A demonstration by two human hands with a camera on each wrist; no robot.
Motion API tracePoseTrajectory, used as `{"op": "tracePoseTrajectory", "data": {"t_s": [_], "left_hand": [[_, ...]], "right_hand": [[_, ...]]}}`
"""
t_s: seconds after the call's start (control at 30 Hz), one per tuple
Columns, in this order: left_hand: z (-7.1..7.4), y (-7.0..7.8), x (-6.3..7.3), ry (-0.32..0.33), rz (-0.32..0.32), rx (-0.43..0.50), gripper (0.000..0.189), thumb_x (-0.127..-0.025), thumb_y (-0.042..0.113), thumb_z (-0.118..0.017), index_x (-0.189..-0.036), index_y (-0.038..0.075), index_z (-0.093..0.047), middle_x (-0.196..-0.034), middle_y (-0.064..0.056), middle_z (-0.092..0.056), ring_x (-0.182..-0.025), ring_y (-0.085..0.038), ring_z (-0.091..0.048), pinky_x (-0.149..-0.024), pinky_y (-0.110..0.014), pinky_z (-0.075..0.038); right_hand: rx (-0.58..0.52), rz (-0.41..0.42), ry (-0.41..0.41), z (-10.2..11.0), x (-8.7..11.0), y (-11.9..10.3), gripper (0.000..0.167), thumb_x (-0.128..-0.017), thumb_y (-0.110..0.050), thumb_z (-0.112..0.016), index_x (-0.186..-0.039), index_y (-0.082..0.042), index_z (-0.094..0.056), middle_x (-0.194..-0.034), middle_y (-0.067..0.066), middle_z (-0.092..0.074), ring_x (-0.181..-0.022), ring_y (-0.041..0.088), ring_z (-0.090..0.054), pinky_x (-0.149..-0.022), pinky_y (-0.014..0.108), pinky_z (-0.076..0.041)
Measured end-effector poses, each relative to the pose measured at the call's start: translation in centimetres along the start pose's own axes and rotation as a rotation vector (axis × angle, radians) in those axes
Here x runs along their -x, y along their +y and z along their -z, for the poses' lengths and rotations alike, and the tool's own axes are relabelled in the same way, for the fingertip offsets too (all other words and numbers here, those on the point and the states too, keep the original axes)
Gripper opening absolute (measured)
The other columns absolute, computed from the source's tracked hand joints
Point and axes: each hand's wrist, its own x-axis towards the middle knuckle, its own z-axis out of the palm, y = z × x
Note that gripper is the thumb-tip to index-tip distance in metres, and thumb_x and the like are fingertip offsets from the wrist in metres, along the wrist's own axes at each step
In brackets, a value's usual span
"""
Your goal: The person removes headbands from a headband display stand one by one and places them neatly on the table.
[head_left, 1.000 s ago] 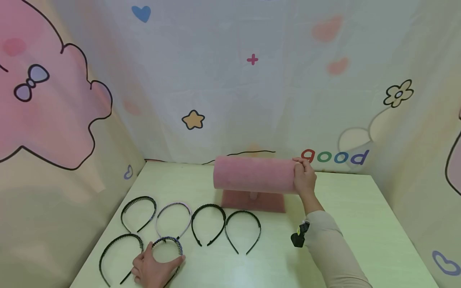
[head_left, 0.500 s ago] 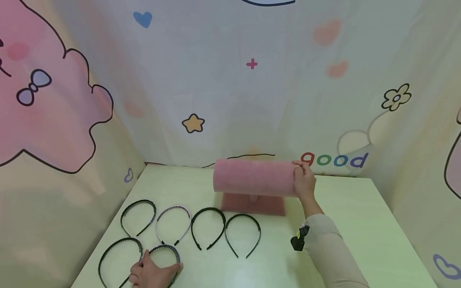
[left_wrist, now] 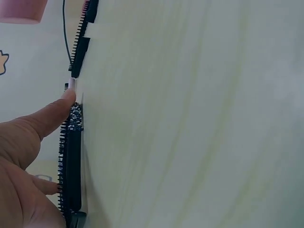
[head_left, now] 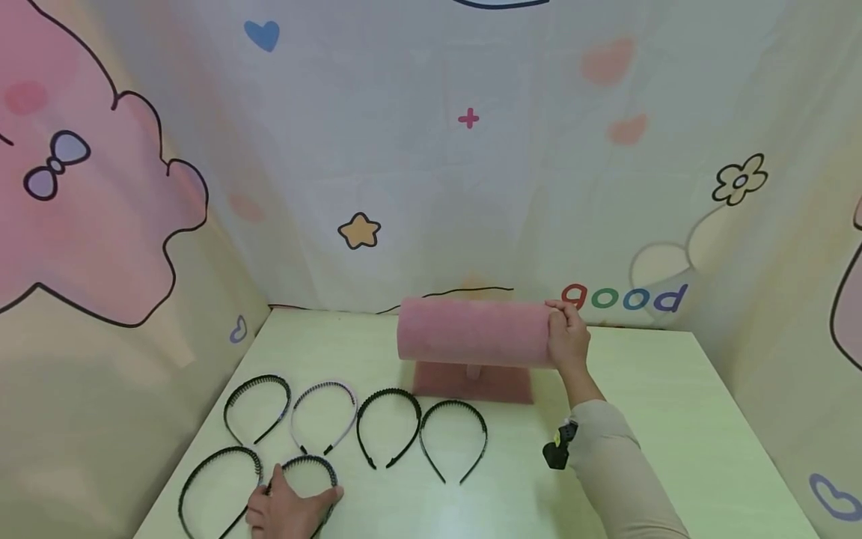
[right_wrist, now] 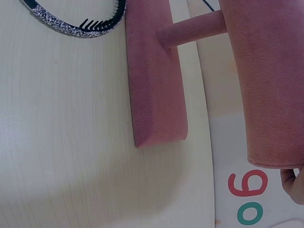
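In the head view my left hand [head_left: 289, 513] spans a dark toothed headband [head_left: 311, 458] in the front row, thumb at its right side and fingers at its left. Up close in the left wrist view, the fingers touch the headband [left_wrist: 71, 161], which has a glittery stretch. My right hand [head_left: 569, 337] grips the right end of a pink padded roll [head_left: 474, 332]. That roll sits level on a post above a pink base [head_left: 471, 382]. In the right wrist view only a bit of the right hand [right_wrist: 295, 187] shows, at the roll's end.
Other headbands lie flat on the pale table [head_left: 646, 419]: a larger black one [head_left: 185, 479] at front left, and a back row with a black one [head_left: 232, 393], a lilac one [head_left: 353, 419], and two dark ones [head_left: 360, 427] near the pink base. A printed curtain [head_left: 431, 165] stands behind.
The headband in my left hand has slid slightly toward the front edge, away from the lilac one's tips. My right hand and the pink roll stay in place; the head view tilted slightly.
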Motion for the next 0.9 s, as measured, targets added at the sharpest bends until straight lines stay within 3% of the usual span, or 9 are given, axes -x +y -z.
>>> {"op": "tracePoseTrajectory", "data": {"t_s": [0.17,0.33,0.67,0.9], "left_hand": [[-0.34,-0.27,0.32,0.067,-0.039,0.045,0.123,-0.046,0.052,-0.086,-0.139,0.000,-0.025,-0.126,-0.039,-0.007,-0.115,-0.053,-0.009,-0.093,-0.061,-0.015],[-0.29,-0.10,0.45,0.117,-0.066,0.014,0.115,-0.048,0.050,-0.085,-0.134,-0.003,-0.029,-0.122,-0.039,-0.011,-0.112,-0.053,-0.012,-0.092,-0.058,-0.019],[0.07,-0.02,-0.12,0.038,-0.007,-0.023,0.124,-0.047,0.061,-0.081,-0.138,0.002,-0.021,-0.125,-0.037,-0.007,-0.112,-0.050,-0.011,-0.089,-0.062,-0.015],[0.05,0.05,-0.02,0.052,-0.038,0.013,0.122,-0.051,0.062,-0.079,-0.141,0.006,-0.020,-0.126,-0.041,-0.002,-0.113,-0.053,-0.006,-0.087,-0.063,-0.012]], "right_hand": [[-0.002,-0.005,-0.009,-0.04,0.28,-0.15,0.033,-0.091,-0.026,-0.038,-0.106,-0.016,-0.065,-0.113,0.009,-0.062,-0.101,0.029,-0.054,-0.080,0.046,-0.039],[-0.005,0.003,-0.006,-0.26,0.33,-0.28,0.033,-0.092,-0.027,-0.038,-0.106,-0.016,-0.065,-0.113,0.009,-0.062,-0.102,0.028,-0.054,-0.081,0.046,-0.040],[-0.026,-0.007,0.018,-0.70,0.49,-0.02,0.032,-0.090,-0.028,-0.041,-0.106,-0.018,-0.067,-0.114,0.007,-0.062,-0.105,0.025,-0.054,-0.083,0.045,-0.040],[-0.052,-0.033,0.069,-0.79,0.64,0.19,0.033,-0.090,-0.039,-0.049,-0.108,-0.019,-0.068,-0.115,0.005,-0.063,-0.105,0.024,-0.055,-0.085,0.045,-0.042]]}}
